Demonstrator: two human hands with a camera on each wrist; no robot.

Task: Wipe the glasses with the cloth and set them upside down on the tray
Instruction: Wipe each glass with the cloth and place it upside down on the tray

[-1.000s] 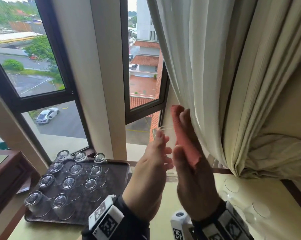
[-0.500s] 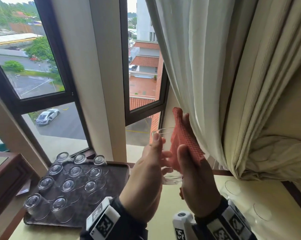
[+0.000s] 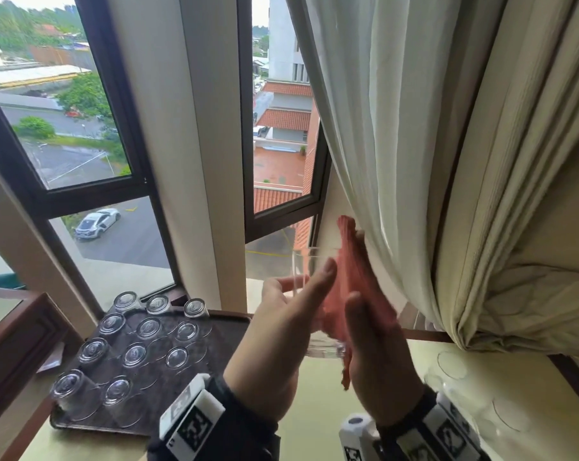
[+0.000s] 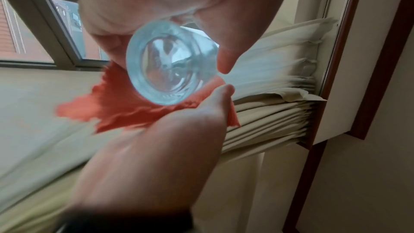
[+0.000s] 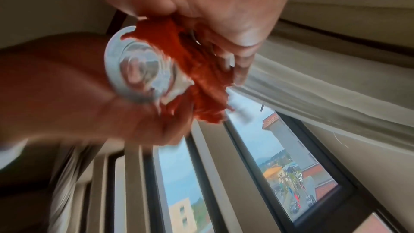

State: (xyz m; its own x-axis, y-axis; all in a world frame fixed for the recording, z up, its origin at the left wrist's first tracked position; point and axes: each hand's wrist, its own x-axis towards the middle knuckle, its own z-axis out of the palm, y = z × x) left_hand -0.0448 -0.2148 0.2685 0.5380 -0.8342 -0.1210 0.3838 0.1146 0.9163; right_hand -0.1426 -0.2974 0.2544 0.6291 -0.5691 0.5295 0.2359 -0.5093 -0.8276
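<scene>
A clear glass (image 3: 302,271) is held up in front of the window, rim up and base (image 4: 172,65) toward me. My left hand (image 3: 301,287) grips it, thumb on one side and fingers on the other. My right hand (image 3: 356,266) holds a salmon-pink cloth (image 3: 354,281) against the glass's right side, the cloth (image 5: 197,70) bunched under its fingers. A dark tray (image 3: 225,331) at the lower left carries several upside-down glasses (image 3: 148,327).
More clear glasses (image 3: 454,364) stand on the cream tabletop (image 3: 314,410) at the lower right. A cream curtain (image 3: 448,161) hangs close beside my right hand. Dark window frames (image 3: 248,161) are behind, and a wooden cabinet (image 3: 18,331) is left of the tray.
My right hand has slid the cloth slightly down along the glass. My left fingers have stretched out further along the glass. The tray's glasses have not moved.
</scene>
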